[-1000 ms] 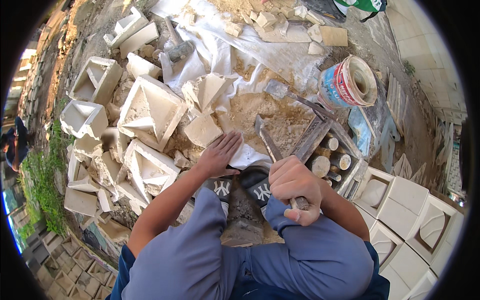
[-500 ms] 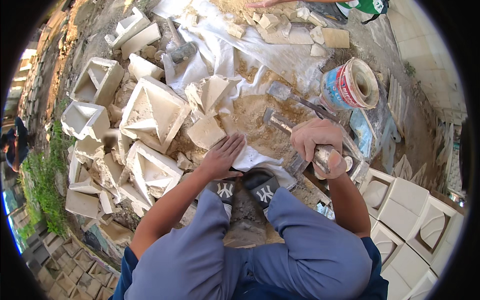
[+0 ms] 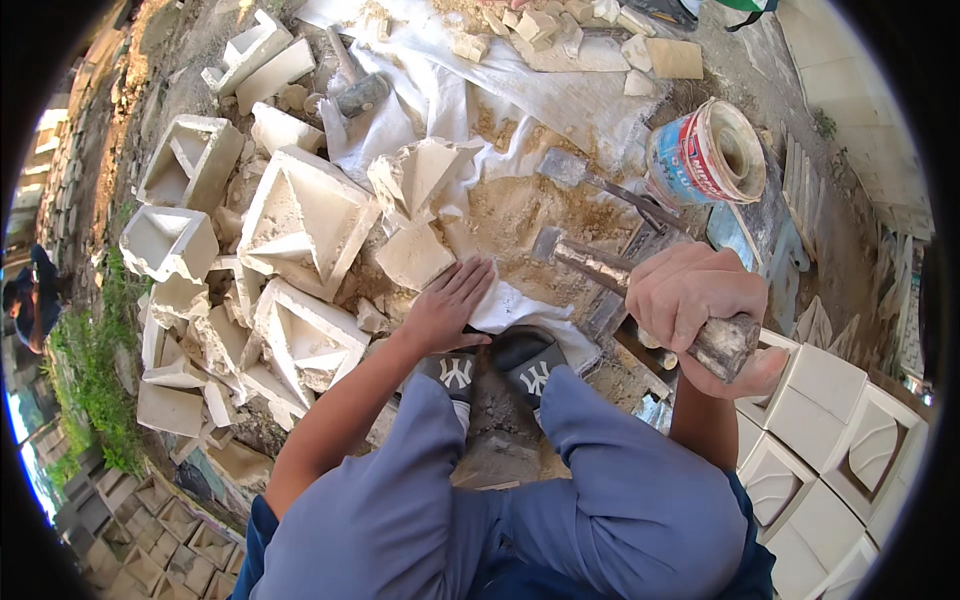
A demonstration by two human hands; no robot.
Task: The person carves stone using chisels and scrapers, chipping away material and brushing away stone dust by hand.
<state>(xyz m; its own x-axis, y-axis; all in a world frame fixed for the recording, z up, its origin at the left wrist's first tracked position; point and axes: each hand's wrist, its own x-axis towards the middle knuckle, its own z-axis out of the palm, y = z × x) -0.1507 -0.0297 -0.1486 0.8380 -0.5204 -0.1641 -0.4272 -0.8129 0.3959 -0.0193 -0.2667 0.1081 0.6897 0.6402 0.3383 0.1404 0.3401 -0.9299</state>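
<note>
My left hand (image 3: 447, 305) lies flat with its fingers stretched out. Its fingertips are beside a squarish piece of pale block (image 3: 414, 258) and the crumpled white sheet (image 3: 515, 312). My right hand (image 3: 697, 308) is wrapped round the thick, worn handle of a wooden-handled tool (image 3: 590, 262). This tool has a short grey metal end, which points left over the sandy rubble (image 3: 510, 225); whether it is a hammer or a blade I cannot tell. Beyond it lies a second long-handled tool (image 3: 565, 167) with a flat metal head.
Broken pale hollow blocks (image 3: 308, 222) are heaped at the left. A mallet (image 3: 362, 96) lies on the sheet beyond them. A blue and red bucket (image 3: 690, 155) stands at the right, and whole patterned blocks (image 3: 820, 385) are stacked nearer me. Another person's fingertips show at the top edge.
My right hand has moved right with the tool, lifting it toward the camera. My left hand has stayed nearly in place. The other person's forearm at the top has drawn mostly out of view.
</note>
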